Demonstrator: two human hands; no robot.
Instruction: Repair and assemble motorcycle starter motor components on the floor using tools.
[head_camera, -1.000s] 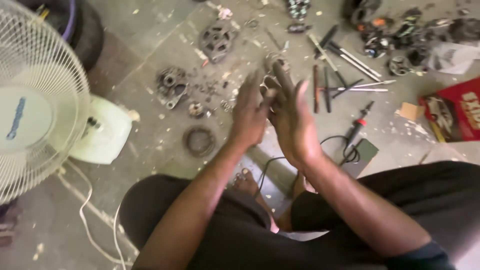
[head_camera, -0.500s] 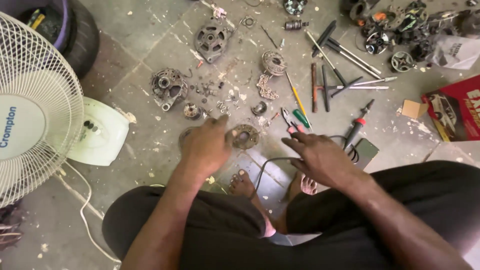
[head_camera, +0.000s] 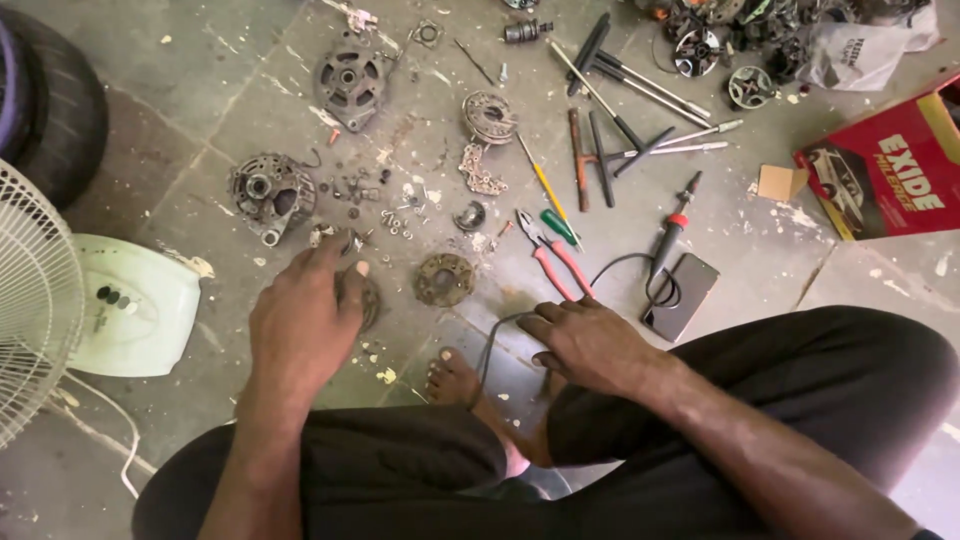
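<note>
A white fan base (head_camera: 135, 315) sits at the floor's left edge; a red carton (head_camera: 885, 170) lies at its right edge.

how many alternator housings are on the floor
2: one housing at top centre-left, another housing lower left of it, above the left hand. More may hide in the top-right clutter.

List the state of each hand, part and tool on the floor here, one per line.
left hand: palm down, fingers on a round metal part
right hand: resting by the knee, holding nothing
ring-shaped part: flat on the floor, untouched
pliers: lying flat, red handles slightly spread
housing: taken apart, lying alone
loose screws: scattered
cardboard box: closed
fan: its grille at the frame's left edge
</note>
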